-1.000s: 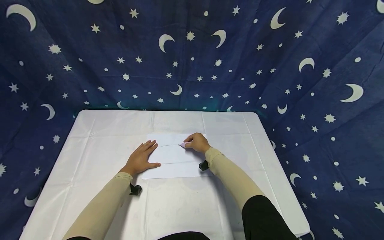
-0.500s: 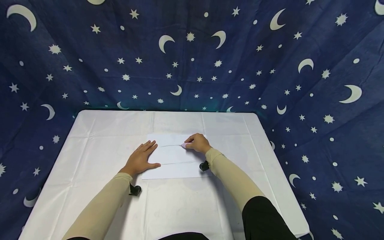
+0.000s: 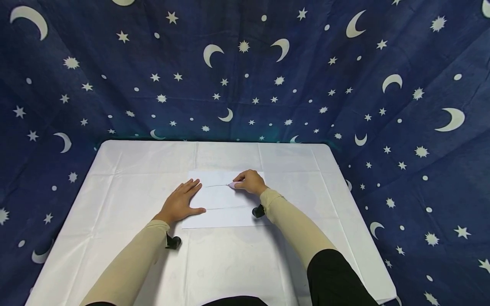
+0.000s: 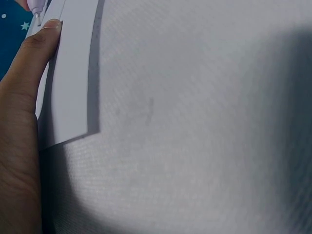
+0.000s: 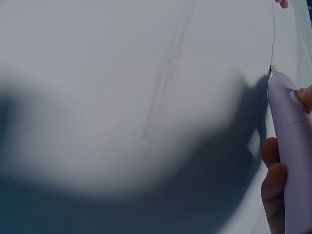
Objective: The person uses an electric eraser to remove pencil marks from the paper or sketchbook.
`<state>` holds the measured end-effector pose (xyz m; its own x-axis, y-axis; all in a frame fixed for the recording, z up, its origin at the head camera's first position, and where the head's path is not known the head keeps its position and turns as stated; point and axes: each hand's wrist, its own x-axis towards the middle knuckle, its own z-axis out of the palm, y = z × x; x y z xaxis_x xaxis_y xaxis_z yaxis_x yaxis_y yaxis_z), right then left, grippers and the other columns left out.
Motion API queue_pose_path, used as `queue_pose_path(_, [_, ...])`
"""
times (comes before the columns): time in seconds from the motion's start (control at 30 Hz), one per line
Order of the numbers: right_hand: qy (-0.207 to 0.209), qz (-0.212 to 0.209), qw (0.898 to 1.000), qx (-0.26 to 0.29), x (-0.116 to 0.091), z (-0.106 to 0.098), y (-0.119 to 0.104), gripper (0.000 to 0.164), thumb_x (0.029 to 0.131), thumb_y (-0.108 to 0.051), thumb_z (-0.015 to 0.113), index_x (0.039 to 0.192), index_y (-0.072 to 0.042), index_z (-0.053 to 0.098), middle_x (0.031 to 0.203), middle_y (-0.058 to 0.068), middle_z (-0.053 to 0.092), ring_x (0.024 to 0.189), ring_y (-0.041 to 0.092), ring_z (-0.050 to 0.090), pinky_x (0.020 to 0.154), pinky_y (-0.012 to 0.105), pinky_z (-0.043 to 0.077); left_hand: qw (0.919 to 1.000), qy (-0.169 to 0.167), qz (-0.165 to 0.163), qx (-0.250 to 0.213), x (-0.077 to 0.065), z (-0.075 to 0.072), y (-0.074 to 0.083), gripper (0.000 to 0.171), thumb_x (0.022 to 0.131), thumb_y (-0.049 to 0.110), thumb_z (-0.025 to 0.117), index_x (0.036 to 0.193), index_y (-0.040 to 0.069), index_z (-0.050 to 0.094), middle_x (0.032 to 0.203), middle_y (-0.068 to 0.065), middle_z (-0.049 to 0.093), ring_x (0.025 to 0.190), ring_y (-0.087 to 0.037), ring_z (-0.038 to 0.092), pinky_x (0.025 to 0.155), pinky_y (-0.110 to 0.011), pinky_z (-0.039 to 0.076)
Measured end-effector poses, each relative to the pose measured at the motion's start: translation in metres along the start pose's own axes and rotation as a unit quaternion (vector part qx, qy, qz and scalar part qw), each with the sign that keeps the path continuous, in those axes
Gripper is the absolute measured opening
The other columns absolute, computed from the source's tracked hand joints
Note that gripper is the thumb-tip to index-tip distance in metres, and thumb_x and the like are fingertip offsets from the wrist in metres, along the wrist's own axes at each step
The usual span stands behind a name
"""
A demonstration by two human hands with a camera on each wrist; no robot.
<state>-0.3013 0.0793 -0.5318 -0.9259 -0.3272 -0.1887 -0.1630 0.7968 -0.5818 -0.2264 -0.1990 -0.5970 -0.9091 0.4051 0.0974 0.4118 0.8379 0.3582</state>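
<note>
On the paper (image 3: 229, 219), the right hand (image 3: 252, 181) gripped the lilac tool (image 5: 292, 146) roughly along the far line (image 3: 216, 185), tip toward the left hand (image 3: 180, 202), spread at the paper's left end.

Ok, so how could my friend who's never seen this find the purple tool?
Start at the big white cloth-covered table and find the white rectangular paper near its middle. There, look for the person's bare right hand. It grips the rounded, plastic-looking, pale purple tool with a narrow tip, the only purple thing among all that white.
</note>
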Motion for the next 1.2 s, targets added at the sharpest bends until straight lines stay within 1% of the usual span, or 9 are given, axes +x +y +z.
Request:
queue_pose_path(0.2, [-0.004, 0.004, 1.000, -0.006, 0.001, 0.001, -0.002, 0.017, 0.074, -0.026, 0.074, 0.090, -0.021, 0.073, 0.095, -0.005, 0.064, 0.087, 0.010, 0.055, 0.076, 0.025, 0.044, 1.0000, -0.003, -0.004, 0.003, 0.001, 0.002, 0.001, 0.097, 0.066, 0.073, 0.055, 0.141, 0.015, 0.033, 0.147, 0.000, 0.023, 0.135, -0.020, 0.013, 0.109, -0.039, 0.010])
queue_pose_path(0.4, [-0.003, 0.014, 1.000, -0.013, -0.001, -0.005, 0.002, 0.016, 0.074, -0.028, 0.074, 0.089, -0.022, 0.074, 0.092, -0.006, 0.064, 0.087, 0.010, 0.055, 0.077, 0.026, 0.045, 1.0000, 0.006, 0.003, 0.003, 0.000, 0.003, -0.002, 0.098, 0.066, 0.074, 0.054, 0.140, 0.014, 0.033, 0.146, -0.001, 0.025, 0.134, -0.021, 0.015, 0.109, -0.040, 0.011])
queue_pose_path(0.57, [-0.004, 0.023, 1.000, -0.002, -0.004, -0.009, 0.006, 0.016, 0.074, -0.026, 0.074, 0.089, -0.020, 0.074, 0.089, -0.006, 0.063, 0.084, 0.012, 0.055, 0.076, 0.028, 0.045, 1.0000, 0.005, 0.001, 0.006, 0.000, 0.004, -0.005, 0.098, 0.065, 0.075, 0.053, 0.141, 0.015, 0.033, 0.146, 0.000, 0.024, 0.135, -0.020, 0.014, 0.109, -0.039, 0.010])
queue_pose_path(0.87, [-0.006, 0.009, 1.000, -0.008, -0.001, -0.004, 0.004, 0.016, 0.074, -0.029, 0.074, 0.089, -0.022, 0.074, 0.090, -0.007, 0.064, 0.085, 0.010, 0.055, 0.074, 0.026, 0.045, 1.0000, 0.001, 0.001, 0.001, 0.000, 0.005, -0.002, 0.098, 0.066, 0.074, 0.054, 0.141, 0.015, 0.033, 0.147, 0.000, 0.023, 0.135, -0.020, 0.013, 0.109, -0.039, 0.009])
queue_pose_path(1.07, [-0.010, 0.017, 1.000, -0.009, 0.000, -0.006, 0.005, 0.017, 0.074, -0.029, 0.074, 0.089, -0.022, 0.074, 0.090, -0.007, 0.064, 0.086, 0.011, 0.055, 0.076, 0.027, 0.045, 1.0000, 0.007, 0.004, 0.000, 0.001, 0.005, -0.003, 0.098, 0.066, 0.076, 0.052, 0.141, 0.015, 0.033, 0.146, 0.000, 0.024, 0.135, -0.020, 0.014, 0.109, -0.039, 0.010])
queue_pose_path(1.2, [-0.011, 0.021, 1.000, -0.007, -0.001, -0.010, 0.009, 0.018, 0.074, -0.027, 0.075, 0.089, -0.019, 0.074, 0.087, -0.006, 0.064, 0.085, 0.012, 0.055, 0.076, 0.028, 0.045, 0.9999, 0.013, 0.006, -0.001, 0.001, 0.005, -0.005, 0.099, 0.065, 0.076, 0.053, 0.140, 0.014, 0.035, 0.146, -0.001, 0.026, 0.134, -0.020, 0.015, 0.109, -0.040, 0.011])
